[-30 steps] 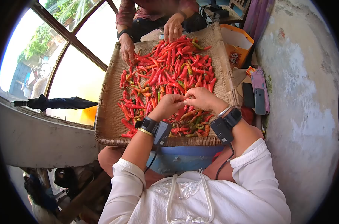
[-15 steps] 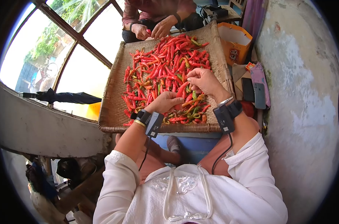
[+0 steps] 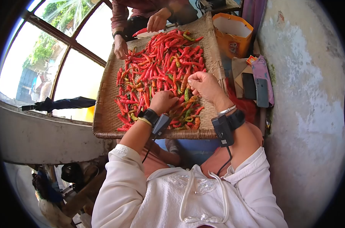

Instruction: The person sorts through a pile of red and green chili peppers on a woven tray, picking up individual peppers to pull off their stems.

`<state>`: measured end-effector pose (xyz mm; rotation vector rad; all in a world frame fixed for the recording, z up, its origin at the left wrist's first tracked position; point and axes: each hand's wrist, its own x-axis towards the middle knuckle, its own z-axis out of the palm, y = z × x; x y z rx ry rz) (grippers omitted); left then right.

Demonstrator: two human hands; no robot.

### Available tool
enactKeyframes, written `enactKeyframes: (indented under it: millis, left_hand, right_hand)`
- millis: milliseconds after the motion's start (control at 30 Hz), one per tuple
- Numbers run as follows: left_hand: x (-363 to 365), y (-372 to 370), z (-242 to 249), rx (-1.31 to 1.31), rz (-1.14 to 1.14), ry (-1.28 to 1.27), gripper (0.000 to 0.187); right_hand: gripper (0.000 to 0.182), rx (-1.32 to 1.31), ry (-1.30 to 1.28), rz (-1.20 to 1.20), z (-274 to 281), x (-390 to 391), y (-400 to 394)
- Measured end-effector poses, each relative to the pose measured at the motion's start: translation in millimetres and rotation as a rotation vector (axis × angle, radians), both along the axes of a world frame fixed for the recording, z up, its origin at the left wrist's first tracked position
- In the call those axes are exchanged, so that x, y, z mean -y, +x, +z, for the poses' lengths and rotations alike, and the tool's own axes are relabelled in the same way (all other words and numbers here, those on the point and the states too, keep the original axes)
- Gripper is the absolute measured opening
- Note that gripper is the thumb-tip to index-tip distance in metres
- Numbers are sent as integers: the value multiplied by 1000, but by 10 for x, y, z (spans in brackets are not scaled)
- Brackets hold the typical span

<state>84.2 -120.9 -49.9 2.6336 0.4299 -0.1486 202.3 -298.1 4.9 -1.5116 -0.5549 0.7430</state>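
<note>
Red chili peppers [image 3: 163, 53], a few of them green or orange, lie heaped on a woven tray [image 3: 153, 135]. My left hand [image 3: 163, 102] is over the near middle of the heap, fingers curled down among the peppers; whatever its fingertips hold is hidden. My right hand [image 3: 206, 86] is raised over the right side of the heap, thumb and fingers pinched together, close to an orange-red pepper [image 3: 186, 78]. I cannot make out anything in that pinch. Both wrists carry black strapped devices.
Across the tray, another person's hand [image 3: 157, 21] holds a red pepper, and their other hand [image 3: 120, 48] touches the heap's far left edge. An orange box [image 3: 233, 38], two phones [image 3: 262, 93] and a wall stand right. A black umbrella [image 3: 66, 103] lies by the window.
The view has shifted, so the tray sits further left. My left hand has turned palm down onto the peppers. The other person's hands have moved apart, one reaching to the heap.
</note>
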Motion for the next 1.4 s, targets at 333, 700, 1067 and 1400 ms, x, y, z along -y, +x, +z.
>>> enactKeyframes:
  millis: [333, 700, 1067, 1400]
  left_hand:
    - [32, -44, -57, 89, 24, -121, 27]
    - [184, -118, 615, 105, 9, -834, 17]
    - [-465, -14, 500, 183, 26, -681, 19]
    - [-618, -58, 109, 136, -290, -69, 24]
  right_hand:
    - [22, 99, -189, 172, -222, 289, 6]
    - [25, -94, -16, 130, 48, 29, -258]
    - [14, -524, 416, 2, 248, 19, -79]
    - [15, -557, 337, 30, 201, -71, -46]
